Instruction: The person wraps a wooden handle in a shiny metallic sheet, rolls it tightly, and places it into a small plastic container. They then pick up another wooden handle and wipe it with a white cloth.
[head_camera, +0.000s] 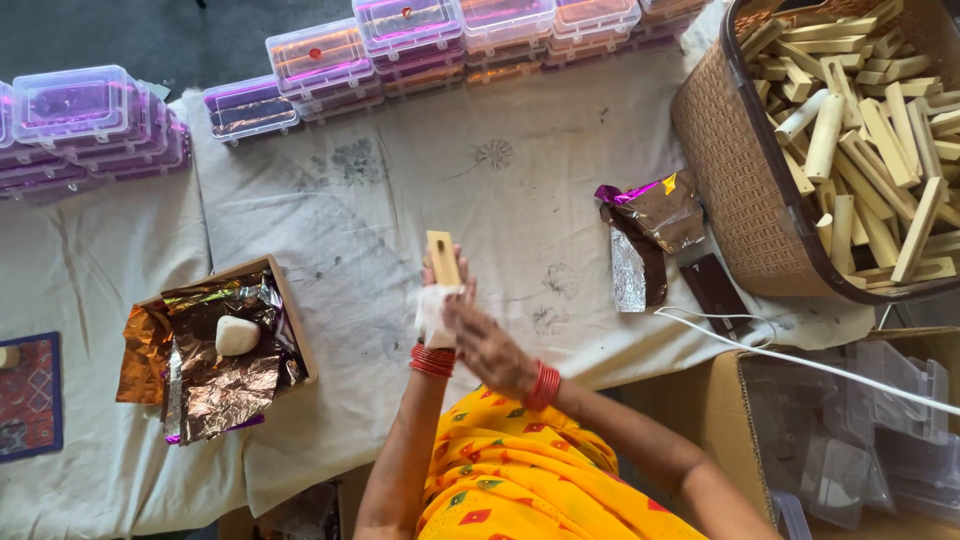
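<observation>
Block, wooden (442, 258): upright, grasped in left hand (438, 300); right hand (487, 345) presses white cloth (432, 312) against it. Nearby: brown basket (735, 190) of wooden pieces, foil sheets (215, 370).

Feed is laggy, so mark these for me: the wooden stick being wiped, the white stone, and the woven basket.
wooden stick (442, 256), head view, upper exposed end.
white stone (236, 335), head view, its middle.
woven basket (722, 150), head view, left outer wall.

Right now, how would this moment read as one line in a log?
left hand: holds wooden stick upright | right hand: wipes it with white cloth | basket of sticks: right
</observation>
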